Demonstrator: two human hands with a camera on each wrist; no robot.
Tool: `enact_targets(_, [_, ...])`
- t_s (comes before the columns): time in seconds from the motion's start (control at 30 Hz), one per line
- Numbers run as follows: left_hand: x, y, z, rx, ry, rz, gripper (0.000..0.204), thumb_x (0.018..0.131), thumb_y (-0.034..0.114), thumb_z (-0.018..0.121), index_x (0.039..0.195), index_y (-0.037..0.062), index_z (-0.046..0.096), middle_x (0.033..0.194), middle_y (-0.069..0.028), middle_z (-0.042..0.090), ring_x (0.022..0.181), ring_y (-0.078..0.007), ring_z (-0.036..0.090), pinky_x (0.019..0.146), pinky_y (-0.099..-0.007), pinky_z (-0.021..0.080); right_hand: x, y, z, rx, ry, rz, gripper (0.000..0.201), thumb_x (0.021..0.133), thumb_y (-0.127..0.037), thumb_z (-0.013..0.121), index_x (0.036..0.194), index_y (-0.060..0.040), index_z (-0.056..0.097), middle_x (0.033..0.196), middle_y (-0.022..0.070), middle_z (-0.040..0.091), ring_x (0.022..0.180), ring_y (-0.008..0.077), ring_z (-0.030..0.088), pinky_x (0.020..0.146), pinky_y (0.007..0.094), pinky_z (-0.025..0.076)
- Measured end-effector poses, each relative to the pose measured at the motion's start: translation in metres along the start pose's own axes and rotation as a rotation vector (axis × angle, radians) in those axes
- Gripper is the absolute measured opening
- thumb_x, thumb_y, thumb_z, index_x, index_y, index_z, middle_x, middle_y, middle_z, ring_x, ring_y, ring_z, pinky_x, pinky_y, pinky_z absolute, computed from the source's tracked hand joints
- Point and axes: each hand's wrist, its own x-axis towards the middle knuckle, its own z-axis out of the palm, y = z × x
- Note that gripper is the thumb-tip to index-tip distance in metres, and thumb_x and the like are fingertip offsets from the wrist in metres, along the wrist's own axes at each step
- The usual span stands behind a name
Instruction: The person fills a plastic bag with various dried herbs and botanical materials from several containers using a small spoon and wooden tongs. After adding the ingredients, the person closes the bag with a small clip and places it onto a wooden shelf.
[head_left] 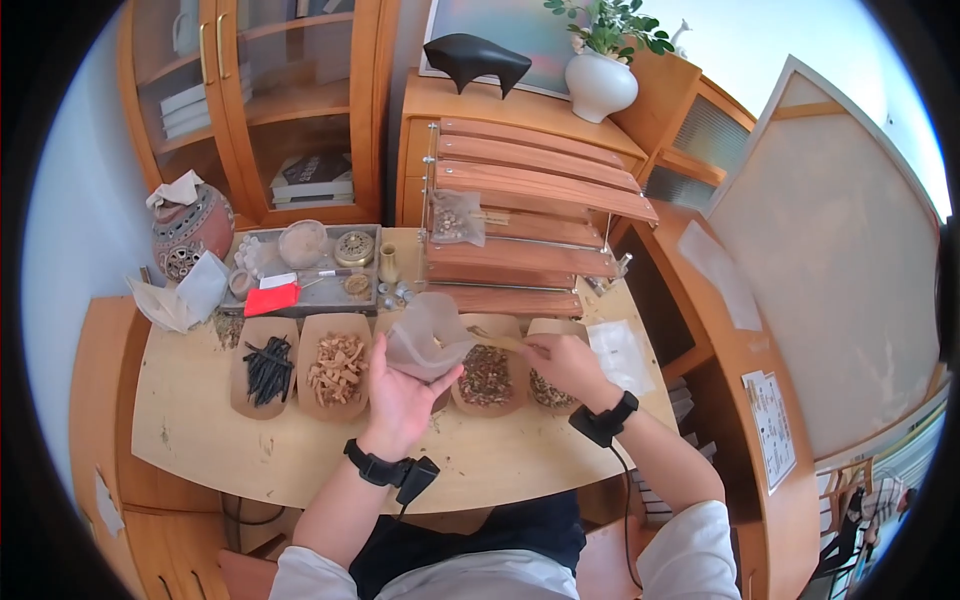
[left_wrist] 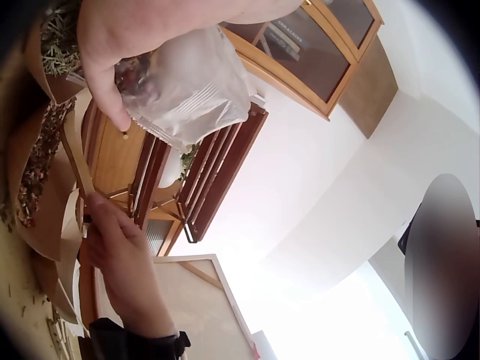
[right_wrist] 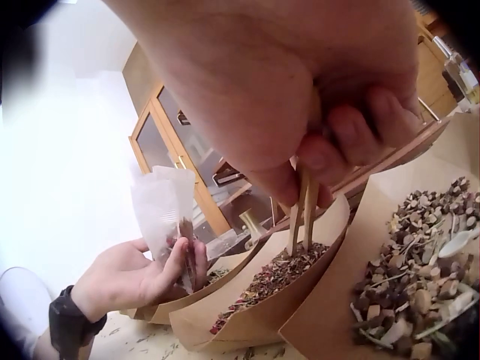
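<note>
My left hand (head_left: 400, 405) holds a translucent pouch (head_left: 430, 328) upright, thumb on one side and fingers on the other. Reddish dried bits show in the bottom of the pouch (right_wrist: 166, 225) in the right wrist view. My right hand (head_left: 572, 370) pinches a pair of wooden tweezers (right_wrist: 302, 214). Their tips reach into crumbly, dark dried herbs (right_wrist: 281, 276) with red flecks, heaped in a brown paper tray (right_wrist: 196, 322). In the head view the tweezers slant from the right fingers toward the pouch, above that tray.
Other paper trays hold black strips (head_left: 268, 372), tan chips (head_left: 337, 370) and chopped stems (right_wrist: 409, 281). Behind them stand a grey tray (head_left: 225, 300) of small items and a slatted wooden rack (head_left: 520, 265) with a small bag (head_left: 458, 218). White sheets (head_left: 620, 357) lie at right.
</note>
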Motion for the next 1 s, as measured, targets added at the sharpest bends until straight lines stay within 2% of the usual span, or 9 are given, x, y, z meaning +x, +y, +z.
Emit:
enact_targets(0.17, [-0.002, 0.002, 0.000, 0.000, -0.008, 0.004, 0.065, 0.103, 0.056, 0.037, 0.152, 0.0125, 0.032, 0.150, -0.0138, 0.043, 0.136, -0.0348, 0.045, 0.108, -0.0554, 0.042, -0.006, -0.002, -0.014, -0.043, -0.071, -0.086, 0.029, 0.091, -0.033, 0.065, 0.103, -0.0097, 0.076, 0.086, 0.0162, 0.073, 0.081, 0.0367, 0.069, 0.074, 0.0433, 0.056])
enact_targets(0.27, [-0.001, 0.001, -0.002, -0.008, -0.024, 0.011, 0.065, 0.103, 0.056, 0.036, 0.152, 0.0125, 0.032, 0.151, -0.0138, 0.042, 0.136, -0.0347, 0.045, 0.109, -0.0551, 0.042, -0.008, 0.003, -0.027, 0.014, -0.049, 0.078, 0.029, 0.091, -0.033, 0.064, 0.099, -0.0086, 0.077, 0.085, 0.0168, 0.072, 0.081, 0.0369, 0.069, 0.074, 0.0427, 0.055])
enact_targets(0.37, [-0.001, 0.001, 0.000, 0.004, -0.026, 0.008, 0.065, 0.104, 0.056, 0.035, 0.152, 0.0126, 0.032, 0.151, -0.0139, 0.042, 0.136, -0.0347, 0.045, 0.108, -0.0547, 0.043, -0.007, 0.006, -0.030, -0.044, -0.105, 0.160, 0.030, 0.091, -0.033, 0.063, 0.097, -0.0081, 0.077, 0.084, 0.0181, 0.072, 0.080, 0.0377, 0.069, 0.074, 0.0432, 0.055])
enact_targets(0.47, [-0.002, 0.001, 0.002, 0.014, -0.012, 0.008, 0.065, 0.104, 0.056, 0.035, 0.152, 0.0125, 0.032, 0.151, -0.0141, 0.042, 0.136, -0.0348, 0.045, 0.108, -0.0545, 0.043, -0.006, 0.009, -0.019, 0.041, -0.182, 0.190, 0.030, 0.091, -0.034, 0.063, 0.096, -0.0084, 0.077, 0.083, 0.0192, 0.071, 0.080, 0.0384, 0.068, 0.074, 0.0443, 0.055])
enact_targets(0.57, [0.001, 0.000, -0.003, -0.016, -0.010, 0.002, 0.065, 0.104, 0.056, 0.036, 0.152, 0.0124, 0.032, 0.151, -0.0145, 0.042, 0.136, -0.0351, 0.046, 0.107, -0.0542, 0.044, -0.013, -0.004, -0.013, 0.126, -0.206, 0.157, 0.030, 0.092, -0.034, 0.062, 0.098, -0.0084, 0.076, 0.083, 0.0198, 0.071, 0.080, 0.0391, 0.068, 0.074, 0.0452, 0.055])
enact_targets(0.67, [0.002, 0.000, -0.004, -0.014, -0.004, 0.004, 0.065, 0.103, 0.056, 0.036, 0.152, 0.0120, 0.032, 0.150, -0.0150, 0.042, 0.135, -0.0354, 0.046, 0.107, -0.0543, 0.044, -0.022, -0.015, -0.003, 0.078, -0.169, 0.079, 0.028, 0.092, -0.032, 0.062, 0.098, -0.0088, 0.076, 0.080, 0.0185, 0.071, 0.076, 0.0380, 0.069, 0.072, 0.0453, 0.056])
enact_targets(0.77, [0.001, 0.000, -0.002, 0.008, -0.002, 0.012, 0.066, 0.103, 0.056, 0.036, 0.152, 0.0115, 0.032, 0.150, -0.0153, 0.043, 0.135, -0.0357, 0.047, 0.107, -0.0544, 0.044, -0.035, -0.022, 0.007, -0.062, -0.017, -0.088, 0.024, 0.093, -0.030, 0.062, 0.092, -0.0099, 0.074, 0.074, 0.0155, 0.070, 0.068, 0.0354, 0.068, 0.064, 0.0446, 0.056])
enact_targets(0.87, [0.001, 0.000, -0.002, -0.002, -0.008, 0.014, 0.066, 0.103, 0.056, 0.036, 0.151, 0.0111, 0.032, 0.150, -0.0153, 0.043, 0.135, -0.0356, 0.047, 0.107, -0.0545, 0.044, -0.040, -0.021, 0.015, -0.185, -0.025, -0.112, 0.021, 0.092, -0.028, 0.064, 0.098, -0.0107, 0.075, 0.077, 0.0157, 0.070, 0.071, 0.0337, 0.069, 0.065, 0.0424, 0.056])
enact_targets(1.0, [0.000, 0.001, -0.002, 0.000, -0.014, 0.015, 0.066, 0.103, 0.056, 0.036, 0.152, 0.0110, 0.032, 0.151, -0.0151, 0.042, 0.135, -0.0357, 0.046, 0.107, -0.0551, 0.043, -0.040, -0.014, 0.021, -0.189, 0.032, -0.145, 0.018, 0.092, -0.026, 0.064, 0.094, -0.0100, 0.073, 0.075, 0.0144, 0.069, 0.069, 0.0338, 0.068, 0.062, 0.0426, 0.055])
